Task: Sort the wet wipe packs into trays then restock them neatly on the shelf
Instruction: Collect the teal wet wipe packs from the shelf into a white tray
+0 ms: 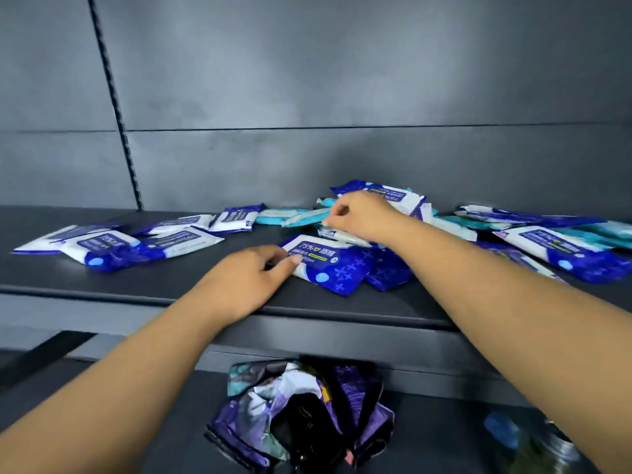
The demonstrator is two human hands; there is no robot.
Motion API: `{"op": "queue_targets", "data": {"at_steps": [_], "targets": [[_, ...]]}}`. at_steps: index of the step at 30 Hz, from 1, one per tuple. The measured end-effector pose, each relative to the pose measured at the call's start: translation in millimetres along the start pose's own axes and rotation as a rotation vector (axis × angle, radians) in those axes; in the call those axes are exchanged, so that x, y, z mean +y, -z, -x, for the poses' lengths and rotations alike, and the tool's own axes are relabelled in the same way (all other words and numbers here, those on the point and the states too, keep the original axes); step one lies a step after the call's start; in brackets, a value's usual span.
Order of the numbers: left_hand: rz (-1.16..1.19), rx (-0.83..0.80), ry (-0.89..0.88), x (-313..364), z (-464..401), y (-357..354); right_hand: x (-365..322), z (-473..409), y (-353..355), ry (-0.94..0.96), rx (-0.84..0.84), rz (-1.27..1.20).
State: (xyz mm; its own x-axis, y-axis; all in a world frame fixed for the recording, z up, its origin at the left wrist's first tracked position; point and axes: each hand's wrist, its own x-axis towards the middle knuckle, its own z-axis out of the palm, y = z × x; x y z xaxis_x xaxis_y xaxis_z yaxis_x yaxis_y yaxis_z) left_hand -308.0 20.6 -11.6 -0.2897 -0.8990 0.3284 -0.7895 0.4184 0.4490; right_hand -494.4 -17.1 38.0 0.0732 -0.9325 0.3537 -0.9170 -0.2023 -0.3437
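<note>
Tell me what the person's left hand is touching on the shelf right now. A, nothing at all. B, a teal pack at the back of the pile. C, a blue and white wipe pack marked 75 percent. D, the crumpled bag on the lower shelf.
C: the left hand pinches the near corner of the blue and white wipe pack printed with 75%, lying on the upper shelf.

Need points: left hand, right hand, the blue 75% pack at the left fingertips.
left hand (251, 277), head view, back of the hand.
right hand (359, 213), head view, back of the hand.
blue 75% wipe pack (337, 266), head view, dark blue lower face.
</note>
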Motion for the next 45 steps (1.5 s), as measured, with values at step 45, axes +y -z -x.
{"op": "queue_targets", "data": {"at_steps": [45], "targets": [[1.101, 0.093, 0.419, 11.1, -139.0, 16.8, 20.4, -28.8, 20.6, -0.323, 0.380, -1.490]]}}
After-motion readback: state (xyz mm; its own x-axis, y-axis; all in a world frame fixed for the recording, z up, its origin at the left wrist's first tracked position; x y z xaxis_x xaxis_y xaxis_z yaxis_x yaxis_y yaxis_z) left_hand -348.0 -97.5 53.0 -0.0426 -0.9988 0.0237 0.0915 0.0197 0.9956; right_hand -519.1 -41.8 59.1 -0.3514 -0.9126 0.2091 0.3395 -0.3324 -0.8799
